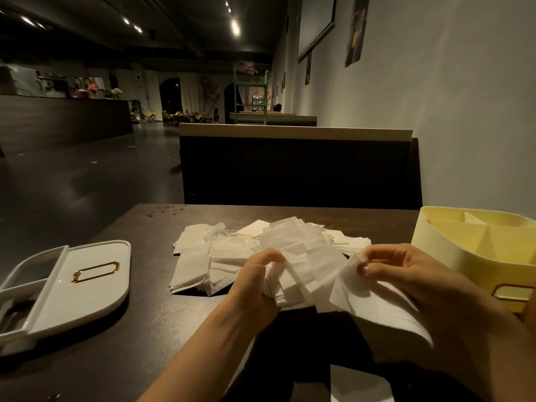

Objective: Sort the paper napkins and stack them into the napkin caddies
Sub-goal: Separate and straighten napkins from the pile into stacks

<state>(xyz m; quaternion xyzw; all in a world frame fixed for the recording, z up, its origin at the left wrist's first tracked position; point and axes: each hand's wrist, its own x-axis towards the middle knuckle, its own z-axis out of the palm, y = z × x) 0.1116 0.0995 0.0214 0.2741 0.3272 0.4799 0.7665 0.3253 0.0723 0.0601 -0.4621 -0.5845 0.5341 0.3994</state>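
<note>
Far left, well apart from the left fingers, a white plastic napkin caddy with a gold label frame (78,288) lies tipped on its broad side on the dark wooden table (150,329). A loose heap of white paper napkins (232,248) spreads just beyond the fingertips of both hands.

The person's left hand (258,282) curls its fingers round a fanned bundle of folded napkins (293,285) at the heap's near edge. The right hand (412,277) pinches the upper corner of a separate white napkin sheet (383,306) between thumb and fingers (385,256). Whether that sheet is one layer or several cannot be told. It trails from the pinch with its long axis running down and back toward the person.

Just beside the right fingers, to their right and a little beyond, a pale yellow plastic napkin caddy with inner dividers (429,245) stands upright, its top open. The right hand is plainly the nearer to it. Stacking the pinched sheet would likely mean a short carry rightward and turning its long axis to suit a compartment.
</note>
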